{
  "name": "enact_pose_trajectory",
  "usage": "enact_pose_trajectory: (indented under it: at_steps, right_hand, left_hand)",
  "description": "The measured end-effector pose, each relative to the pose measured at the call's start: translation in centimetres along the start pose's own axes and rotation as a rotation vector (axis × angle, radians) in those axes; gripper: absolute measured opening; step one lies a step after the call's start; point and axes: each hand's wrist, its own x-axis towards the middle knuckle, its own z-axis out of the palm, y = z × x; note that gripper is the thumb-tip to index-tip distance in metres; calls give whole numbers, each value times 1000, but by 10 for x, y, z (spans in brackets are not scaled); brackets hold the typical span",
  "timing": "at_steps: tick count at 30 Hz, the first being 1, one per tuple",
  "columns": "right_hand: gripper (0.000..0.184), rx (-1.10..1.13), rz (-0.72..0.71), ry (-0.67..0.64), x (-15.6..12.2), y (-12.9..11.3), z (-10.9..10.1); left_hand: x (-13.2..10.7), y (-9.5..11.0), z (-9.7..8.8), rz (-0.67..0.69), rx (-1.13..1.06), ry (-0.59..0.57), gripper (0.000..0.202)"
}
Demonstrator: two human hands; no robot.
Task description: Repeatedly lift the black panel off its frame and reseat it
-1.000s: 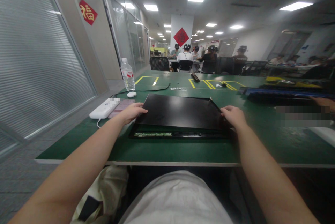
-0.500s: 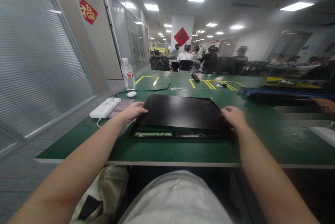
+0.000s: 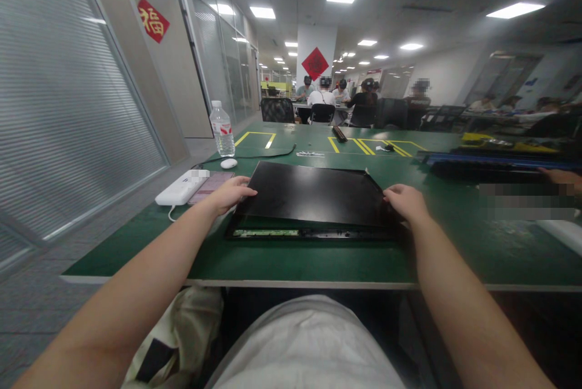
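Note:
A flat black panel (image 3: 313, 195) lies on the green table (image 3: 291, 259) in front of me, resting on a dark frame whose near edge shows a strip of circuit board (image 3: 266, 233). My left hand (image 3: 227, 194) grips the panel's left edge with its fingers closed around it. At the panel's right edge my right hand (image 3: 406, 202) holds on, fingers curled over the rim. Both forearms reach in from the bottom of the view.
Left of the panel lie a white power bank (image 3: 180, 188) and a phone (image 3: 211, 186). Behind stand a water bottle (image 3: 222, 129), a white mouse (image 3: 228, 163) and a black cable (image 3: 268, 154). Dark trays (image 3: 495, 165) and another person's hand (image 3: 564, 178) are at right. People sit at far tables.
The panel's far right corner, slightly lifted a second ago, now lies flat. Both hands stay at the panel's edges.

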Motion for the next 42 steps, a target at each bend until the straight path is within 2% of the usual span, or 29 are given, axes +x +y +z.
enact_pose_trajectory:
  at_steps: [4,19,29,42]
  right_hand:
    - [21,-8,-15,-10,-1,-1,-2]
    - [24,231,124,-32,2,3,-1]
    - [24,255,122,-42,1,2,-1]
    - [20,233,151,-66,0,0,-3]
  left_hand:
    - [2,-3,-1,28,14,6,51]
    - [3,-3,-1,139,36,66,59]
    - [2,-3,-3,145,297,176,44]
    - [2,-7,0,109,409,150,27]
